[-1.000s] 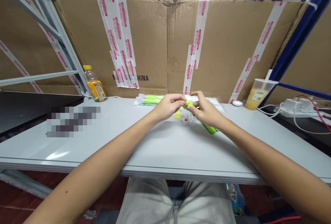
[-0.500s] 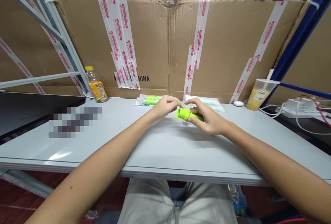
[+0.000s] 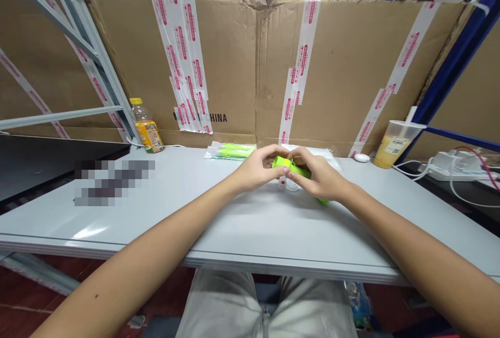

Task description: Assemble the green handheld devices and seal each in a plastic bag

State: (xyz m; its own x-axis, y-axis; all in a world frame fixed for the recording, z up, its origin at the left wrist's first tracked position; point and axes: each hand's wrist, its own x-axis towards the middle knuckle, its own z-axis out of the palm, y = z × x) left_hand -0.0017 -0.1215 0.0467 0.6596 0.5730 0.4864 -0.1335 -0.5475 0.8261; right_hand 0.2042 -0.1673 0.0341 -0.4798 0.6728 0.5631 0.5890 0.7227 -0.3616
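Above the middle of the table, my right hand (image 3: 323, 177) is closed round a bright green plastic tube (image 3: 300, 171); a bit of green shows below the palm. My left hand (image 3: 258, 169) pinches a short green cylindrical piece (image 3: 279, 162) at the tube's left end, with yellow showing near the joint. The fingertips of both hands nearly meet there. Small clear plastic pieces (image 3: 292, 185) stand on the table just under the hands, one with a red dot. Fingers partly hide the tube.
Behind my hands lie clear plastic packs with green tubes (image 3: 236, 150). An orange drink bottle (image 3: 148, 132) stands back left; a lidded cup (image 3: 392, 145), a white round object (image 3: 361, 157) and a power strip (image 3: 445, 166) are at right. A cardboard wall (image 3: 234, 67) closes the back.
My left hand has moved right and closed on a green piece at the tube's left end. The threaded mouth that showed there is now covered.
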